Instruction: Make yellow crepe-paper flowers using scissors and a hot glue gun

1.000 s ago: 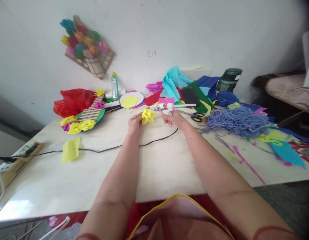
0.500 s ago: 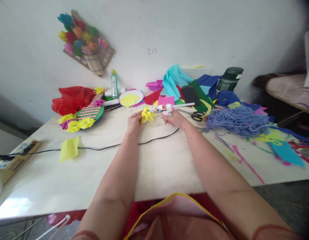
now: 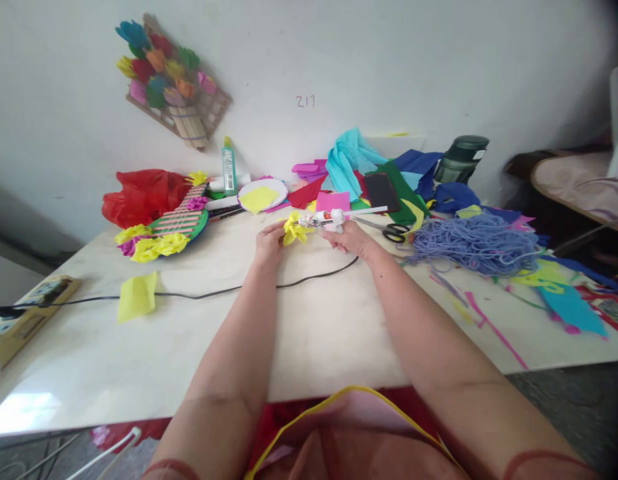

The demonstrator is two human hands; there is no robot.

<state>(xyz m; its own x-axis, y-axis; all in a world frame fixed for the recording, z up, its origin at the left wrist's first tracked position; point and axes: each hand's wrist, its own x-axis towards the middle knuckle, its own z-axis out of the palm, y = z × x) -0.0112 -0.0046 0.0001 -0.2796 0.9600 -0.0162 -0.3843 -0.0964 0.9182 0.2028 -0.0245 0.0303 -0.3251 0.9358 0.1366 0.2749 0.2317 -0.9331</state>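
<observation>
My left hand (image 3: 271, 241) pinches a yellow paper flower (image 3: 295, 229) by its left side, above the middle of the table. Closed round a white hot glue gun (image 3: 333, 217) is my right hand (image 3: 349, 239). The gun's nozzle points left and meets the flower's right side; whether it touches the petals I cannot tell. A white glue stick (image 3: 371, 211) juts out of the gun's back towards the right. From below the gun a black cord (image 3: 229, 291) runs left across the table.
A power strip (image 3: 31, 319) lies at the left edge, near a yellow paper square (image 3: 137, 297). A flower-trimmed craft (image 3: 176, 227) sits back left. Scissors (image 3: 395, 232), a phone (image 3: 381, 191) and blue yarn (image 3: 473, 241) lie right. A dark green bottle (image 3: 461, 159) stands behind.
The camera view has shifted very slightly. Both hands, the flower and the glue gun keep nearly the same position.
</observation>
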